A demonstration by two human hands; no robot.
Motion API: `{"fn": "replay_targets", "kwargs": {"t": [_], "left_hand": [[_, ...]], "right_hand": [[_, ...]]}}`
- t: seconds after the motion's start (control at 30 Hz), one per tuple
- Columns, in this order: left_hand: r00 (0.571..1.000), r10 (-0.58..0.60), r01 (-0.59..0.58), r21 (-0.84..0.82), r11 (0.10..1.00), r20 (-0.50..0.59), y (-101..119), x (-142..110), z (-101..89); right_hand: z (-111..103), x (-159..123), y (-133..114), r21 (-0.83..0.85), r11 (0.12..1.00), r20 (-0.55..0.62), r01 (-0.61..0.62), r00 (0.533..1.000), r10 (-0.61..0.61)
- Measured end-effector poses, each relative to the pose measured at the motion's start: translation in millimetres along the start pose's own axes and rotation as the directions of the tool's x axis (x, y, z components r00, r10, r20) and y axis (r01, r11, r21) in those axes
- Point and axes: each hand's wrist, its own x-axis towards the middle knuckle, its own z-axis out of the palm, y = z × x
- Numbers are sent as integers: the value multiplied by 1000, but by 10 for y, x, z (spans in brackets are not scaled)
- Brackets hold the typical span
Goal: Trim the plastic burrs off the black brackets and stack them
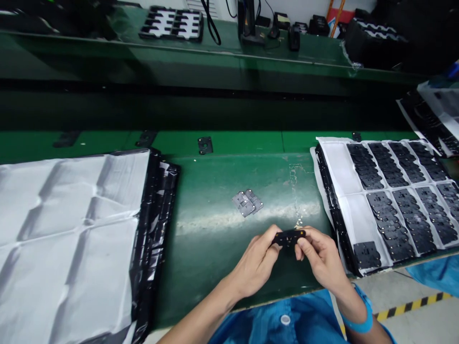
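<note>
Between my two hands, just above the green bench near its front edge, is a small black plastic plate point(288, 237). My left hand point(258, 258) pinches its left end between thumb and fingers. On the opposite end, my right hand point(320, 254) grips it the same way, and a blue band circles that wrist. Tiny pale crumbs point(299, 222) lie on the bench just beyond the plate. Farther off, a few overlapping dark grey plates point(247, 202) rest flat on the bench. To the right, a white-lined tray point(339, 167) holds rows of similar black plates.
At left stands a stack of black trays topped with a white sheet point(71, 267). A single black part point(205, 145) lies on the bright green strip behind, with others along it. The raised back shelf point(229, 51) carries a tray point(172, 23), a stand and cables.
</note>
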Motion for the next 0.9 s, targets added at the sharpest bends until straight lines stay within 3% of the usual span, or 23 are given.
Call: {"fn": "replay_targets", "kwargs": {"t": [0.13,0.3,0.37,0.47,0.6,0.73,0.9], "left_hand": [[997,-58,48,175,983,53,-36,-71,-79],[995,96,-87,351,932,-8,-107,-89,-177],[988,136,-108,305,946,-70,-101,-68,-201],[986,95,-73,154,985,-138,-47,-6,-201],[990,34,-46,-85,995,-136,53,65,-155],[998,-9,-9,-298,955,-60,112,33,-133],[995,-44,13,-327,945,-89,129,0,-61]], "right_hand": [[-9,-8,-9,61,997,-103,-46,993,52],[59,6,17,158,986,-174,-54,981,81],[90,19,24,179,983,-193,-34,979,69],[126,37,29,164,987,-199,2,980,31],[156,45,33,83,996,-223,23,975,-3],[168,39,21,-38,999,-295,38,954,-47],[199,45,-2,-78,995,-282,58,956,-78]]}}
